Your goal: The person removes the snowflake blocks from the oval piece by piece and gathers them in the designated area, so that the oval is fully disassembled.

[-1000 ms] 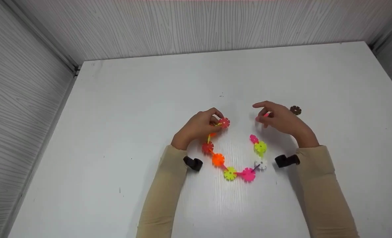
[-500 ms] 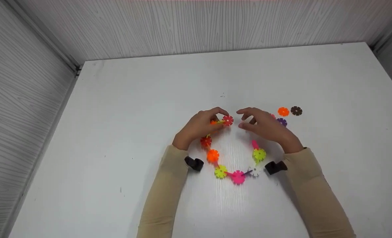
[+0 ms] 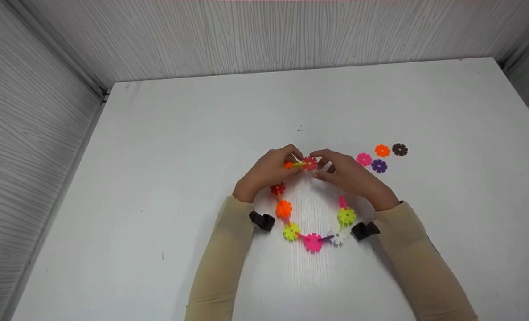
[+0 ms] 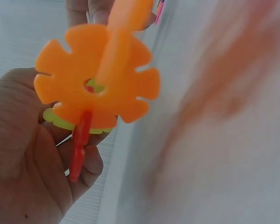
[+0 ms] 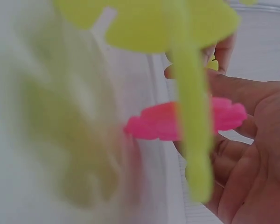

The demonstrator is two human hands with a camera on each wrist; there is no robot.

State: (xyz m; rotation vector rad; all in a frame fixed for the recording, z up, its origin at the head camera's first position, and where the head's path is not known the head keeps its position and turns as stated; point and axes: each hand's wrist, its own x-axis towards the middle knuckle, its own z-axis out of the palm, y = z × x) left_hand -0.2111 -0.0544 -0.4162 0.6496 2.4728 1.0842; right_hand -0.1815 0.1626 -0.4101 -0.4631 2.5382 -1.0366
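A chain of bright interlocking plastic snowflake discs curves in an open loop on the white table, with a pink disc [image 3: 313,243] at its near bend. At its far left end, my left hand [image 3: 266,171] pinches the chain by a yellow disc [image 3: 298,164]. A red disc [image 3: 309,163] forms that end and faces my right hand [image 3: 346,174], whose index fingertip is right at its rim with the thumb apart below. An orange disc [image 4: 60,84] fills the left wrist view, and a red one [image 4: 79,149] is slotted into it. The right wrist view shows a pink disc [image 5: 158,121] joined to yellow.
Loose discs lie beyond my right hand: pink [image 3: 364,159], purple [image 3: 379,166], orange [image 3: 382,150] and dark brown [image 3: 399,149]. Wood-grain panels [image 3: 264,35] stand behind and beside the table. Black wrist mounts [image 3: 261,220] sit close to the chain.
My right hand has moved left from the loose discs, uncovering them, to the red end disc. The chain's near part has shifted left and nearer; my left hand keeps its hold.
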